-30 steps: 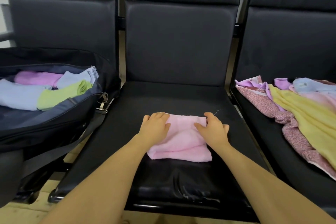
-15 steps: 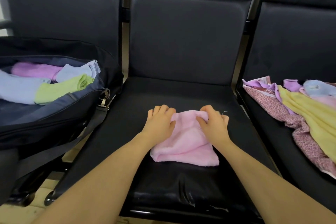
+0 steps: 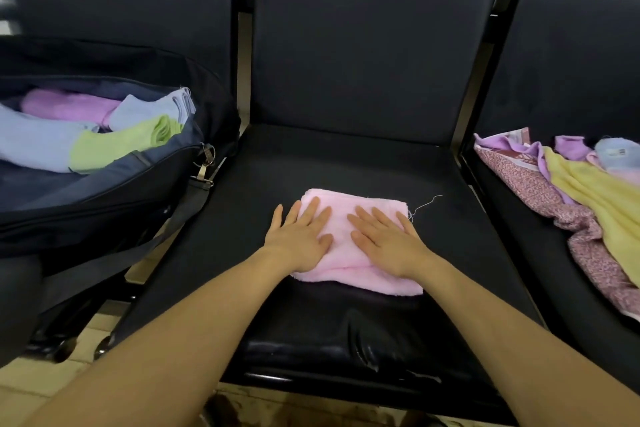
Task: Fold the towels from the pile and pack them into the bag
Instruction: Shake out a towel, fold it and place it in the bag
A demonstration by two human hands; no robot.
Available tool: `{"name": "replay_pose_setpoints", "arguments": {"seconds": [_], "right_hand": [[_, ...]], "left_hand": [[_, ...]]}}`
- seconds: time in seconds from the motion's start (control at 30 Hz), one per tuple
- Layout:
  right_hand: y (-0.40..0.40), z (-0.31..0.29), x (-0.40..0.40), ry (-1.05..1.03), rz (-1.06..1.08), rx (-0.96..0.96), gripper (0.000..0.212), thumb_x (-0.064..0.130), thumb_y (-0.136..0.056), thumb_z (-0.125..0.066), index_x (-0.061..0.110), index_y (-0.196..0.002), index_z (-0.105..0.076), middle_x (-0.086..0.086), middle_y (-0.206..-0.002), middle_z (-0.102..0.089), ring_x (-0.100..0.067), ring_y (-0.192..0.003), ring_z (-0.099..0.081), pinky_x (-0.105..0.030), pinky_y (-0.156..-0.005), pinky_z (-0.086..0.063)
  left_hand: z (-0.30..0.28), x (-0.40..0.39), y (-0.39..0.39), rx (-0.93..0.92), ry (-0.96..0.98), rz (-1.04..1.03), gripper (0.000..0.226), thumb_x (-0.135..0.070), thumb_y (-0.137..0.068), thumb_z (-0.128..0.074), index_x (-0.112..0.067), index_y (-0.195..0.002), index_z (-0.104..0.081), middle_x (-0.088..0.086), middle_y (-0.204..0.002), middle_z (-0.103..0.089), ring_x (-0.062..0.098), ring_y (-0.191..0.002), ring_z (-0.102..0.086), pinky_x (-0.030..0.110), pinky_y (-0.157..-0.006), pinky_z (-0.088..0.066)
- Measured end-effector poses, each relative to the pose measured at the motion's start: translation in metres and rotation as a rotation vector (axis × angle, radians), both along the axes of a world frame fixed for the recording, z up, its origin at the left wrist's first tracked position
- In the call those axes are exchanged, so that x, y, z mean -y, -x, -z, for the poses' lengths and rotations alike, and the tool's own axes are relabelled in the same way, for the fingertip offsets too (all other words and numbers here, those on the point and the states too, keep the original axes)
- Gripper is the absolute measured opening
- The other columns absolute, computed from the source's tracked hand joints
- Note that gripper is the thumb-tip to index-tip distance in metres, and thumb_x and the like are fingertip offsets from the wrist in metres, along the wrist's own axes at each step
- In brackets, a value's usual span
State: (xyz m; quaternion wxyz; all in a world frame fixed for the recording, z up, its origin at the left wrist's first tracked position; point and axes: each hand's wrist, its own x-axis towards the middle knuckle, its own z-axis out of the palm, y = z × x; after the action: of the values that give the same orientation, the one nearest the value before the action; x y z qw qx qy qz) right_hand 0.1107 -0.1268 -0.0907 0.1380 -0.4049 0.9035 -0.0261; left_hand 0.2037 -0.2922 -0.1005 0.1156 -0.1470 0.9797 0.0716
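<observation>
Head view: folded pink terry towel point(image 3: 349, 224) lies flat on the middle black padded seat point(image 3: 346, 163), left hand point(image 3: 300, 233) and right hand point(image 3: 385, 238) both pressing down on it with straight, spread fingers, gripping nothing. Open dark navy fabric bag point(image 3: 104, 180) sits on the left seat holding folded lilac, pale blue and lime green towels; loose pile of yellow, purple and patterned pink towels point(image 3: 585, 191) lies on the right seat.
</observation>
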Motion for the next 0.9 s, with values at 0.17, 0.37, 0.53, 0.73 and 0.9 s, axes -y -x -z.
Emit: {"name": "replay_pose_setpoints", "arguments": {"seconds": [0.17, 0.37, 0.53, 0.73, 0.9], "right_hand": [[0.01, 0.003, 0.001, 0.013, 0.024, -0.031, 0.05, 0.05, -0.102, -0.013, 0.043, -0.151, -0.006, 0.022, -0.158, 0.006, -0.005, -0.146, 0.011, -0.041, -0.115, 0.016], [0.0, 0.002, -0.015, 0.205, -0.004, -0.107, 0.037, 0.041, -0.102, -0.034, 0.034, -0.136, -0.047, 0.018, -0.155, -0.023, -0.006, -0.144, -0.012, -0.035, -0.112, 0.01], [-0.013, -0.012, -0.033, 0.515, 0.032, -0.127, 0.014, 0.025, -0.094, -0.056, 0.02, -0.107, -0.059, 0.017, -0.111, -0.054, 0.006, -0.112, -0.037, -0.017, -0.094, -0.006], [-0.025, -0.032, -0.064, 0.509, -0.006, -0.081, 0.02, 0.027, -0.082, -0.072, 0.039, -0.088, -0.057, 0.018, -0.086, -0.06, 0.01, -0.089, -0.047, -0.019, -0.093, -0.015], [-0.034, -0.029, -0.079, 0.253, -0.063, -0.161, 0.028, 0.046, -0.085, -0.064, 0.035, -0.112, -0.064, 0.018, -0.096, -0.061, -0.01, -0.093, -0.048, -0.023, -0.094, -0.019]], "left_hand": [[-0.002, -0.001, 0.007, -0.061, 0.04, 0.008, 0.056, -0.038, -0.102, -0.016, -0.031, -0.152, 0.009, -0.004, -0.159, 0.019, 0.021, -0.146, 0.017, 0.049, -0.114, 0.014], [-0.023, -0.002, -0.013, -0.08, 0.048, 0.095, 0.052, -0.038, -0.102, -0.018, -0.024, -0.153, -0.012, 0.0, -0.161, 0.004, 0.016, -0.147, 0.01, 0.045, -0.116, 0.01], [-0.029, -0.018, -0.036, -0.104, 0.065, 0.223, 0.052, -0.042, -0.102, -0.017, -0.032, -0.153, -0.006, -0.003, -0.161, -0.004, 0.018, -0.147, -0.001, 0.04, -0.117, 0.0], [-0.032, -0.032, -0.046, 0.023, -0.055, 0.368, 0.046, -0.048, -0.102, -0.013, -0.051, -0.147, -0.009, -0.013, -0.16, -0.001, 0.023, -0.148, 0.005, 0.043, -0.118, 0.004], [-0.035, -0.03, -0.052, 0.083, -0.067, 0.448, 0.044, -0.047, -0.102, -0.01, -0.054, -0.145, -0.01, -0.019, -0.159, 0.0, 0.019, -0.147, 0.007, 0.044, -0.118, 0.007]]}}
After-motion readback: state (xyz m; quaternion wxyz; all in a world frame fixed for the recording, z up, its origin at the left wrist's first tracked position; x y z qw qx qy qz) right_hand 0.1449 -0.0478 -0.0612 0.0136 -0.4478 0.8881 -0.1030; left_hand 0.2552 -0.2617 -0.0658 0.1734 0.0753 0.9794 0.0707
